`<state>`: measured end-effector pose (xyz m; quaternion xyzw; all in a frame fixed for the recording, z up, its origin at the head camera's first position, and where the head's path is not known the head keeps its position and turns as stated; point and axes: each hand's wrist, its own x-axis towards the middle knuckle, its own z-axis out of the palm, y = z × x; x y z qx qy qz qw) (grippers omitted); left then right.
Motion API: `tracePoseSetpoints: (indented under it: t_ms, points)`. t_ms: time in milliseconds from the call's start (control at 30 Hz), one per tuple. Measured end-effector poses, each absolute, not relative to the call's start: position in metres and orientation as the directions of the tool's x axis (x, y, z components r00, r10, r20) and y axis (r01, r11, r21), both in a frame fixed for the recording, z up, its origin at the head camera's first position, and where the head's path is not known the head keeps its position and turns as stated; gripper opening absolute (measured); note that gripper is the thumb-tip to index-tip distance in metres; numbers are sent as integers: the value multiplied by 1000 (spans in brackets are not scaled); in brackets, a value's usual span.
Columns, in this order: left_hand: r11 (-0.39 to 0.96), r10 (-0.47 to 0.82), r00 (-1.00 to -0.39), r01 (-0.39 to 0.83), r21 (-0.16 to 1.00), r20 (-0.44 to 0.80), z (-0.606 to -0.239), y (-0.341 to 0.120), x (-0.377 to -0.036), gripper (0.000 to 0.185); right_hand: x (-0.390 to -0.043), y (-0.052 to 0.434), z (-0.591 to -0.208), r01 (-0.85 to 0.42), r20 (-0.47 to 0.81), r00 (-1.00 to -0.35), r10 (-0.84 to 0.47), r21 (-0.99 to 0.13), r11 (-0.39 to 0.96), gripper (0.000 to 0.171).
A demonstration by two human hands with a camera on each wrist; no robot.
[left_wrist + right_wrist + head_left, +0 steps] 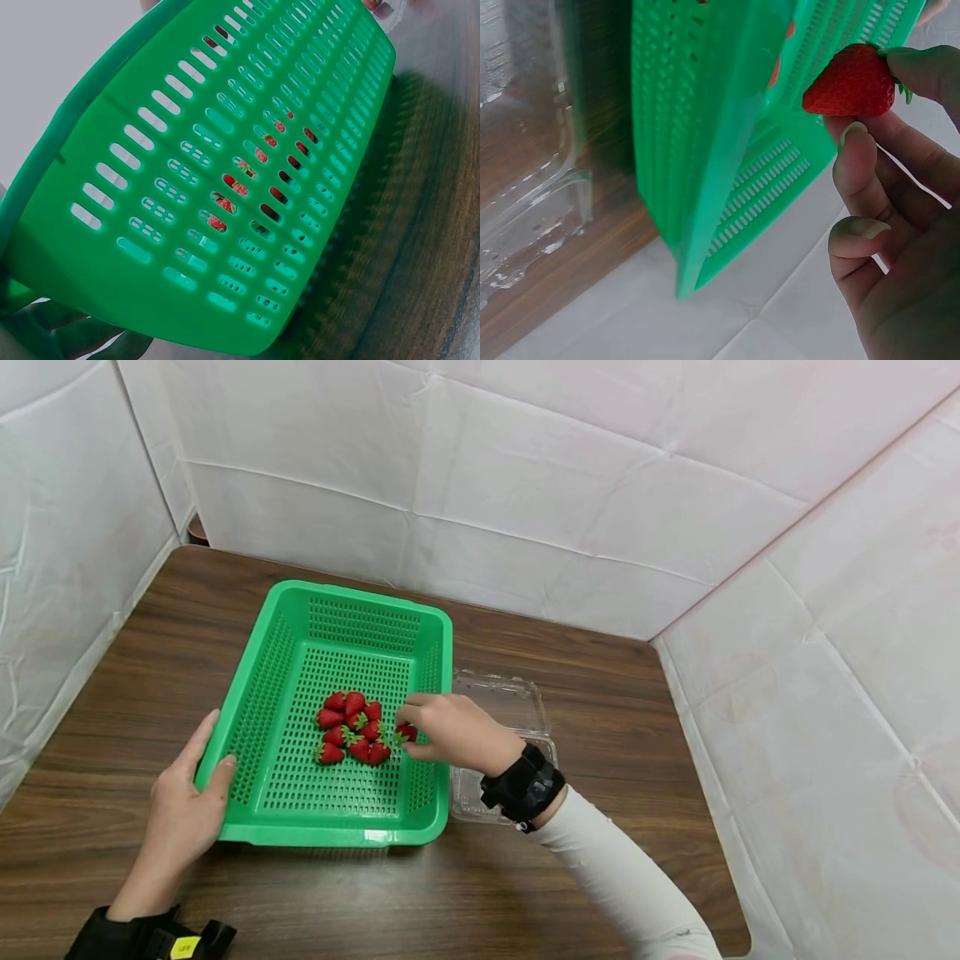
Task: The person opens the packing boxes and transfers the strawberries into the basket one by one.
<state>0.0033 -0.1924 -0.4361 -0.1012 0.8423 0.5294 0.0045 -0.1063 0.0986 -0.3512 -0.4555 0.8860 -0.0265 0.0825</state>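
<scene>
A green perforated basket [337, 839] stands on the table with several red strawberries [352, 727] clustered on its floor. At its left side my left hand [183, 797] grips the rim, thumb over the top edge. The left wrist view shows the slotted basket wall [225, 150] with red berries behind the holes. My right hand [457, 731] reaches over the right rim, pinching one strawberry [853, 81] by its leafy end between thumb and fingers. In the right wrist view that strawberry is held up beside the basket wall.
A clear plastic clamshell box [468, 793] lies with its lid open against the basket's right side, partly under my right forearm. The brown wooden table [600, 710] is bounded by white sheeting [510, 510] at the back and sides.
</scene>
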Motion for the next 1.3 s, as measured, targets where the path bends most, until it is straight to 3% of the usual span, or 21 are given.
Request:
tracePoseSetpoints:
  t_ms: [467,767,1300]
  points:
    - [429,-164,-980,-171,887,-109,-435,-192,2,59,-111,68,-348,-840,-207,-523,-827,-42,542,17]
    - [411,-164,-979,-180,893,-122,-435,-191,2,59,-117,51,-355,-832,-245,-526,-814,-48,552,6]
    - [423,-170,-979,-172,890,-109,-435,-192,2,59,-126,19,-372,-839,-421,-502,-755,23,544,13]
